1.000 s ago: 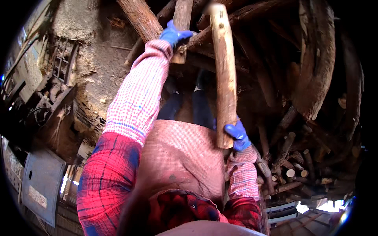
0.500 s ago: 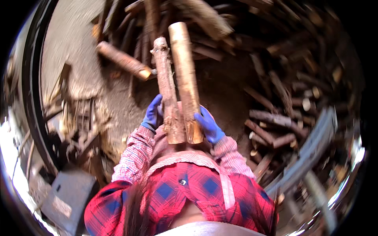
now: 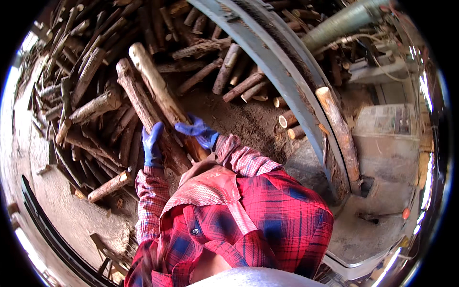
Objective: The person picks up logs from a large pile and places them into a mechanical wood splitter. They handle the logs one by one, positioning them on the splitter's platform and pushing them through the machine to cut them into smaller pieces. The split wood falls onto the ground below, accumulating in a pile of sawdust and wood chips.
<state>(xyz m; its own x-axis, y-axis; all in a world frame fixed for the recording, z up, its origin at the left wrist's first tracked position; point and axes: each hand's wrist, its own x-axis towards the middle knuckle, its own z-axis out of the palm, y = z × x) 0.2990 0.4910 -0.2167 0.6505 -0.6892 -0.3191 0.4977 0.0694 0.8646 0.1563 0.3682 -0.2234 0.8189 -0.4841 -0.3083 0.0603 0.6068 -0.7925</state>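
Two logs lie side by side in front of my body, slanting up toward the far left. My left hand (image 3: 153,145), in a blue glove, presses against the outer side of the rough-barked log (image 3: 137,95). On the other side, my right hand (image 3: 198,130), gloved alike, has its fingers over the paler, smoother log (image 3: 155,79). The logs are squeezed together between my hands, and their near ends rest close against my apron (image 3: 210,179). The undersides of both logs and some of my fingers are hidden.
A big pile of logs (image 3: 91,107) spreads across the left and far side. A curved-looking blue-grey metal beam (image 3: 282,88) crosses on the right, with another log (image 3: 339,134) leaning along it. Beyond stands a grey metal machine table (image 3: 373,229). Cut logs (image 3: 287,119) lie beside the beam.
My view and body have turned to the right, bringing the beam and the machine table into sight. Both logs remain between my hands and now slant left in the picture.
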